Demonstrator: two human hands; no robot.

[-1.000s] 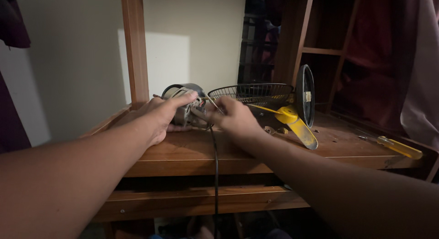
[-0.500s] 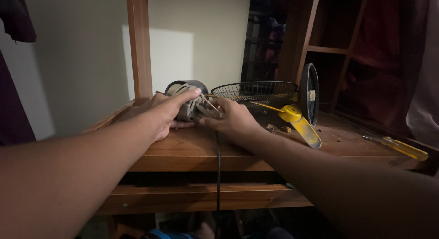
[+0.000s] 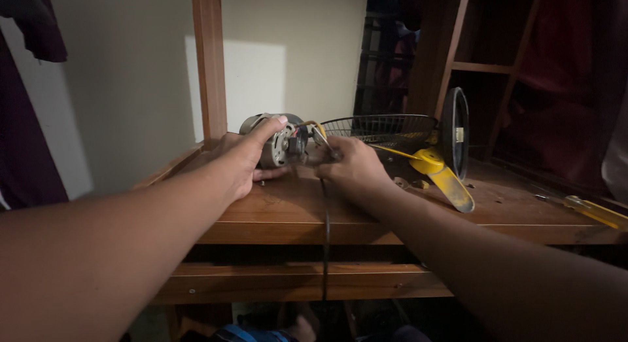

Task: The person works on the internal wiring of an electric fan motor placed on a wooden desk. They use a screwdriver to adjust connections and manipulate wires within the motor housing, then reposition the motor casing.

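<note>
A grey electric fan motor [image 3: 282, 143] rests on the wooden table [image 3: 294, 214]. My left hand [image 3: 245, 157] is wrapped around its left side, the forefinger lying over the top. My right hand [image 3: 348, 165] pinches the bundle of wires [image 3: 313, 130] coming off the motor's right end. A black cord [image 3: 325, 237] runs from under my right hand down over the table's front edge.
A black wire fan guard [image 3: 383, 129] lies behind my right hand, with a yellow fan blade [image 3: 439, 173] and a round dark disc [image 3: 454, 131] beside it. A yellow-handled screwdriver [image 3: 592, 211] lies at the far right. A wooden post [image 3: 209, 61] rises behind the motor.
Both hands and the motor stay in nearly the same place. My right hand has shifted its grip slightly on the wires, and the camera has moved a little.
</note>
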